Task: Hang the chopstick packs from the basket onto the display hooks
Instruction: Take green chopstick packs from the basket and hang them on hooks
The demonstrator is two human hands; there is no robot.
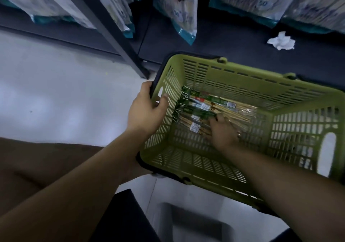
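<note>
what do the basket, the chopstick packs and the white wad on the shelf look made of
Basket: matt green moulded plastic, going by its slotted walls and cut-out handle holes.
Chopstick packs: pale sticks, likely bamboo or wood, in clear glossy film that glints, with green printed headers, perhaps card.
White wad: crumpled tissue or paper, from its soft creases.

Both arms outstretched, left hand (147,109) clenched, right hand (223,132) low (fingers (213,123) bent).
</note>
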